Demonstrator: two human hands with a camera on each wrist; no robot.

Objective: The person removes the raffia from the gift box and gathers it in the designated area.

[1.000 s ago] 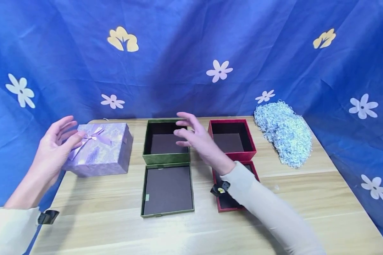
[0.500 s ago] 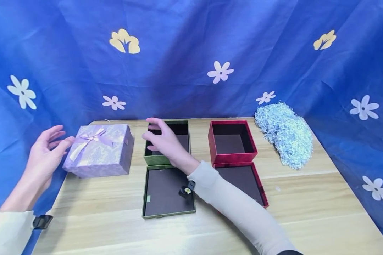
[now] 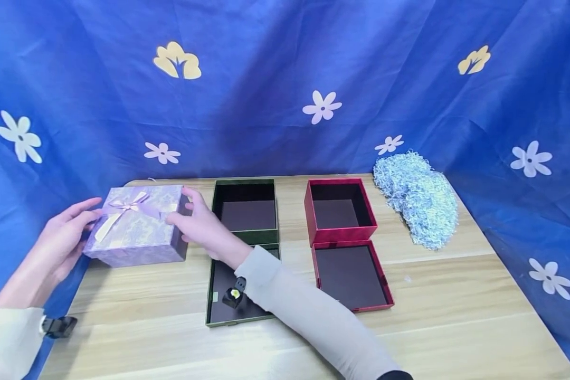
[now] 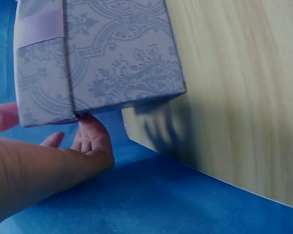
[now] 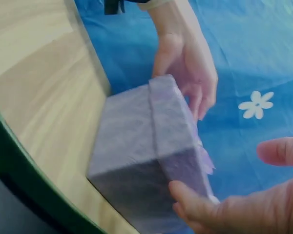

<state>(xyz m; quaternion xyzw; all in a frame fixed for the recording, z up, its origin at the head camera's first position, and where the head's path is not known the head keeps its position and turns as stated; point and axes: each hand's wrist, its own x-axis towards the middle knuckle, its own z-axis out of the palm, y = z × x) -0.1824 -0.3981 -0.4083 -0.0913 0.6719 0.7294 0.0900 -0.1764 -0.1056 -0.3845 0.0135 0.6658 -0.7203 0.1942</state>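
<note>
A lilac patterned gift box [image 3: 142, 229] with a ribbon bow [image 3: 128, 206] stands lidded at the table's left. My left hand [image 3: 66, 237] is at its left side, relaxed fingers right at the lid's lower edge in the left wrist view. On the opposite side, my right hand [image 3: 204, 221] has fingertips [image 5: 178, 190] against the box near its lid. The right thumb [image 5: 278, 151] stands apart from the box in the right wrist view. Beside it are an uncovered green box [image 3: 228, 235] and its upturned lid [image 3: 214, 301], partly hidden under my right forearm.
A red box [image 3: 344, 233] stands uncovered right of the green one, its upturned lid [image 3: 349, 277] in front. Light blue shredded paper [image 3: 420, 200] is heaped at the back right. A blue flowered cloth [image 3: 266, 95] hangs behind the wooden table [image 3: 456, 311].
My right hand has swept left, from over the green box to the lilac box's right side. My left hand has come in closer to its left side. The boxes stay in place.
</note>
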